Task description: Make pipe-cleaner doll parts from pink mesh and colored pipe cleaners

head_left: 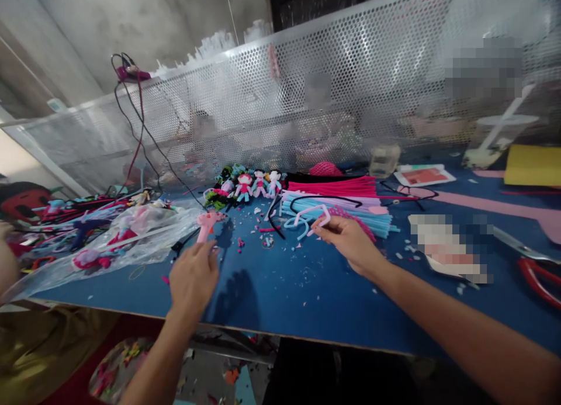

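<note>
My left hand (193, 273) is wrapped round the handle of a small pink glue gun (210, 219), its nozzle pointing right above the blue table. In my right hand (346, 238), thumb and fingers pinch a bent pale pink pipe cleaner (325, 214). Just behind that hand lie bundles of pipe cleaners: a light blue bundle (337, 213) and a hot pink bundle (337, 186). A bent black pipe cleaner (326, 198) rests across them. Small pipe-cleaner dolls (258, 184) in pink, white and blue sit in a row behind the glue gun.
A clear plastic bag (162, 229) with dolls covers the left side, near another person's arm (6, 262). Red-handled scissors (537, 276) lie at right, near a blurred pale object (447, 247). A perforated metal screen (307, 95) stands behind; cables (142, 124) hang from it.
</note>
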The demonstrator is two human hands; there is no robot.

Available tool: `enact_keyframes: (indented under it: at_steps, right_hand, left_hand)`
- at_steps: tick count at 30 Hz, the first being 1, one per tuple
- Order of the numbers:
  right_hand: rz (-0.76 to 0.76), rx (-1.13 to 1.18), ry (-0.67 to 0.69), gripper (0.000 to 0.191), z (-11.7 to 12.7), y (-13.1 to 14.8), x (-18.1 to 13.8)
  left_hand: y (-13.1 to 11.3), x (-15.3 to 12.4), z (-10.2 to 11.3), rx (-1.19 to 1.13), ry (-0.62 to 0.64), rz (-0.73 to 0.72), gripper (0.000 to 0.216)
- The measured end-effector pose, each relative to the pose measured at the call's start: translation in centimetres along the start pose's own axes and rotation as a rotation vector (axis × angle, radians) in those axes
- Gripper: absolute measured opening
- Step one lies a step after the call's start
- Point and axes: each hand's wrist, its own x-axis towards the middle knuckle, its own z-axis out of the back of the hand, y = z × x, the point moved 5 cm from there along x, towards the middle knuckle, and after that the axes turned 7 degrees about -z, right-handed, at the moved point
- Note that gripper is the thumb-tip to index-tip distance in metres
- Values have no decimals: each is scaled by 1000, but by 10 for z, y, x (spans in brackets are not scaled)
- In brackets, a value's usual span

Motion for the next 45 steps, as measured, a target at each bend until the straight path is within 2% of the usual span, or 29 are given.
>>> enact_keyframes:
  at_steps: [1, 2, 3, 5, 9, 11, 13, 16, 21, 29, 45]
  right_hand:
    - [0, -11, 31, 23, -2, 1, -1]
    - [1, -20, 67, 20, -4, 2, -2]
    - [2, -24, 103, 19, -6, 4, -3]
    - [0, -18, 172, 17, -10, 7, -5]
    - [-13, 11, 238, 16, -10, 10, -4]
    - [-4, 25, 245, 16, -8, 12, -3]
    - [-2, 32, 260, 15, -7, 12, -2]
    - [-15, 38, 287, 13, -6, 10, -1]
    - [-55, 51, 297, 11, -8, 5, -2]
    - [-68, 50, 293, 10, -11, 2, -2]
    - [-80, 56, 283, 9, -13, 4, -3]
  left_hand:
    - [-18, -3, -8, -112, 96, -25, 17]
    - [-37, -4, -22, -232, 242, -49, 15]
    - [-54, -1, -36, -331, 363, -50, 17]
    - [-75, 13, -63, -506, 472, 76, 27]
    - [-89, 32, -117, -848, 748, 459, 41]
    - [-92, 32, -130, -989, 840, 530, 39]
    - [-94, 29, -136, -1084, 879, 532, 33]
    - [-97, 22, -136, -1154, 884, 471, 27]
    - [-98, 16, -136, -1170, 768, 383, 24]
    - [-96, 13, -133, -1212, 699, 355, 23]
    - [-99, 8, -136, -1183, 685, 343, 23]
